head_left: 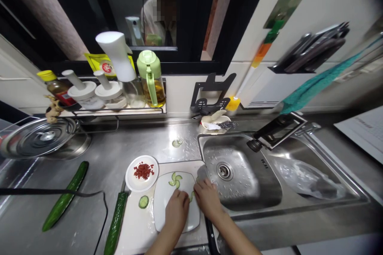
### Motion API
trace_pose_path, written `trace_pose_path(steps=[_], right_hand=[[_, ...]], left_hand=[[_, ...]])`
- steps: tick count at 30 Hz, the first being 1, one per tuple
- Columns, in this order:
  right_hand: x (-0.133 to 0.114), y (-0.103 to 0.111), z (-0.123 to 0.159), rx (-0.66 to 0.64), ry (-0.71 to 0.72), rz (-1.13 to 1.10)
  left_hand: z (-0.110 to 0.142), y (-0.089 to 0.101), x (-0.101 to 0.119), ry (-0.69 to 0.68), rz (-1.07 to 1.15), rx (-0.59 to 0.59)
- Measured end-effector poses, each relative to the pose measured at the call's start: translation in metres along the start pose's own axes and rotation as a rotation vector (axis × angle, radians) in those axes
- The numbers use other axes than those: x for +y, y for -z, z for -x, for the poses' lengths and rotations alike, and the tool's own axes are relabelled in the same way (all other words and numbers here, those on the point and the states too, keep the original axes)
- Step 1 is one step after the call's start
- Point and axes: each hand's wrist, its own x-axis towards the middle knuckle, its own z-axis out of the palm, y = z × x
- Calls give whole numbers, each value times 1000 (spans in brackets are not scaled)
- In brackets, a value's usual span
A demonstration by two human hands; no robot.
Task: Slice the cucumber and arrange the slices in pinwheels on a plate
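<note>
My left hand [177, 209] and my right hand [207, 198] rest close together over a white rectangular plate [164, 197] on a cutting board [137, 223]. Their fingers are curled and pinch a small cucumber piece [191, 196] between them on the plate. Curved cucumber slices [175, 179] lie arranged at the plate's far end. A round cucumber slice [143, 201] lies on the board left of the plate. A small round dish [131, 181] with red berries [143, 170] sits beyond it.
Two cucumbers [65, 196] [116, 223] lie on the steel counter at left, with a black cable [89, 195] across it. A sink [239, 175] with a folded faucet [278, 129] is right. A rack of bottles [113, 83] and a pot lid [38, 137] stand behind.
</note>
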Motion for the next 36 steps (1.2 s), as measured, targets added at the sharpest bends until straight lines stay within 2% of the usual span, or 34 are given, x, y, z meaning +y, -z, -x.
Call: trace_pose_path(steps=[7,14,29,36], right_hand=[[-4,-7,23,45,-78,-26],[-20,-30,46,-86,-91,66],[-21,-33,43,-134,-107,62],[-21,-28,43,-92,-103,68]], left_hand=[[1,-4,-6,-62,-21,27],[3,-6,-11,-95,-3,66],[3,-3,-14,-106,4,106],[4,-2,-13,-93,20,92]])
